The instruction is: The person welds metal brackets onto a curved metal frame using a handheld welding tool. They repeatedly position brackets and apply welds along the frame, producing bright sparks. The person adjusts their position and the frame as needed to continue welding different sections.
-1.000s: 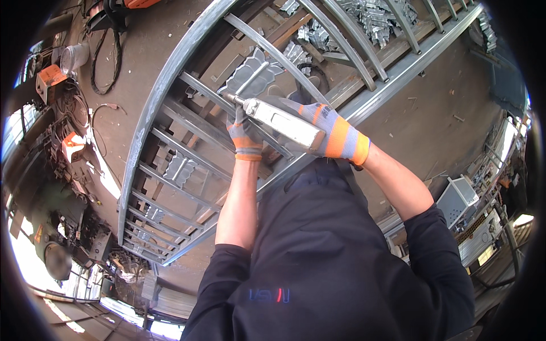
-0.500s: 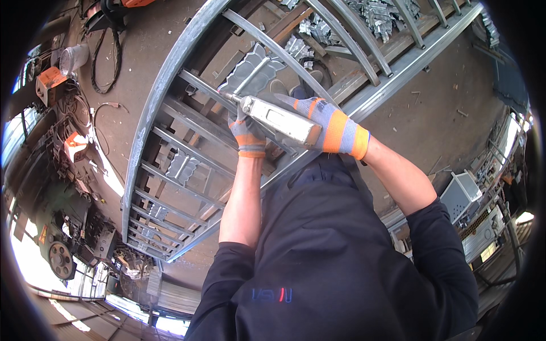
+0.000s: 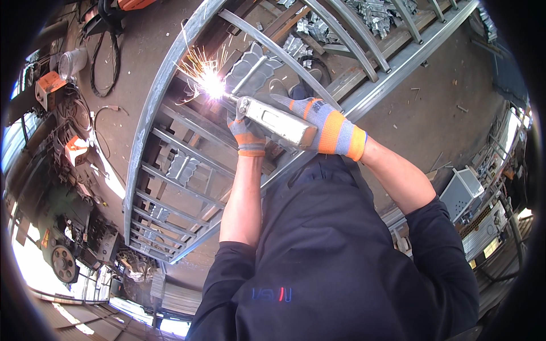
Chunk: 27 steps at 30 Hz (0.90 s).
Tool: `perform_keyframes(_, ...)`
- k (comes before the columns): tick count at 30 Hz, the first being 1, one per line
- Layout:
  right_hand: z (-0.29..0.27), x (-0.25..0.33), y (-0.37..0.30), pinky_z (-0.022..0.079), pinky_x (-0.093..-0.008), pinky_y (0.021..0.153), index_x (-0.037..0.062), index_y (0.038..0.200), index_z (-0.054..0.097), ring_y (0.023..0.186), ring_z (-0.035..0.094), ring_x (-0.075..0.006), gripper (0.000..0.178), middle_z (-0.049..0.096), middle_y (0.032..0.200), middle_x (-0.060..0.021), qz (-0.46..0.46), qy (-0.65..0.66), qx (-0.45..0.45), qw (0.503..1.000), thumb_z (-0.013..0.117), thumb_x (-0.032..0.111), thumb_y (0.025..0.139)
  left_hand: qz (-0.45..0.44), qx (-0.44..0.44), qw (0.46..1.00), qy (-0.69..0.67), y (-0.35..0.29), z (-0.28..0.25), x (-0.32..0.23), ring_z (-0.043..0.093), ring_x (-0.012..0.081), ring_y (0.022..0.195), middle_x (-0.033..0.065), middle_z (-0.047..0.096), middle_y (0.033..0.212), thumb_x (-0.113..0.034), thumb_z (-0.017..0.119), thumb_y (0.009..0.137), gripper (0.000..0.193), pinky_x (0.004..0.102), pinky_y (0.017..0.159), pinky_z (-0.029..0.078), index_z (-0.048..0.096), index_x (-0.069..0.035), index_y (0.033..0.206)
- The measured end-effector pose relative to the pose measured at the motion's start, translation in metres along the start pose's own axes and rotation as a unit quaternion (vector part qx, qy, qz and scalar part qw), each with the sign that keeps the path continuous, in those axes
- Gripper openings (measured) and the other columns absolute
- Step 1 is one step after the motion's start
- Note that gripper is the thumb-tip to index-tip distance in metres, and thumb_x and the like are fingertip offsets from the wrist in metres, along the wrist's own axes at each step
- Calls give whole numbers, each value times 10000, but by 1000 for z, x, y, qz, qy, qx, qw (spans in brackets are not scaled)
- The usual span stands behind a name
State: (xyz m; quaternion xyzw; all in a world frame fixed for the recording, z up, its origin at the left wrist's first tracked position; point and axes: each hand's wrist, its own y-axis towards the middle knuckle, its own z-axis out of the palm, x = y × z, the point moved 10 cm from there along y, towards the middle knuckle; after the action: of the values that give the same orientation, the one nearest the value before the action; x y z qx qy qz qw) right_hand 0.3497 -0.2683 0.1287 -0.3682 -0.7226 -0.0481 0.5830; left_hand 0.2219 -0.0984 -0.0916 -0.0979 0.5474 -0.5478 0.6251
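My right hand (image 3: 333, 126), in a grey and orange knit glove, is closed round the rear of a scuffed white welding gun (image 3: 278, 120). In a matching glove, my left hand (image 3: 247, 133) is under the front of the gun; its fingers are partly hidden behind the gun's body. At the gun's tip a bright arc (image 3: 214, 87) glares and throws orange sparks up and to the left. The glare hides the joint on a bar of the curved metal frame (image 3: 142, 128). Just right of the arc lies a leaf-shaped metal ornament (image 3: 250, 71) among the bars.
More ornaments (image 3: 182, 168) sit between the frame's bars. Metal castings (image 3: 375, 17) are heaped at the far side. A cable (image 3: 118, 62), a bucket (image 3: 73, 62) and orange machines (image 3: 51, 90) stand or lie on the left. At right is a grey perforated box (image 3: 462, 193).
A bright arc and a spray of sparks have appeared at the welding gun's tip. Both hands and the gun have shifted slightly left.
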Motion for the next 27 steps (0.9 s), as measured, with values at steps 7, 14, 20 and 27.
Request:
perform_keyframes(7, -2, 5, -1, 584, -444, 911, 38, 1592, 536, 1047, 736, -403, 745, 755, 1163, -208, -21, 1, -18, 1000, 818, 214, 925, 29, 26, 999, 38, 2, 5, -5, 785, 236, 909, 66, 766, 1051, -192, 568, 1112, 189, 407, 793, 675, 690, -100, 1224)
perform_keyframes(14, 4, -2, 1, 590, -432, 896, 77, 1603, 534, 1039, 749, -384, 735, 766, 1172, -194, 23, -24, 13, 999, 806, 215, 934, 7, 15, 999, 28, 5, -2, 2, 786, 270, 903, 90, 771, 1060, -212, 557, 1112, 209, 437, 789, 680, 688, -95, 1225)
perform_keyframes(20, -3, 13, 1, 592, -435, 884, 100, 1615, 520, 1037, 749, -385, 748, 770, 1183, -188, -1, 8, -6, 1000, 806, 218, 934, -15, -9, 1000, 17, 7, -9, 7, 786, 279, 879, 103, 770, 1055, -200, 536, 1119, 211, 439, 780, 682, 683, -86, 1218)
perform_keyframes(27, -3, 20, 2, 591, -442, 875, 98, 1627, 503, 1036, 749, -388, 758, 771, 1177, -190, 14, 6, 7, 1000, 798, 219, 939, -12, 28, 999, -36, 9, -8, 9, 782, 279, 920, 105, 763, 1073, -220, 511, 1132, 227, 445, 802, 677, 672, -97, 1233)
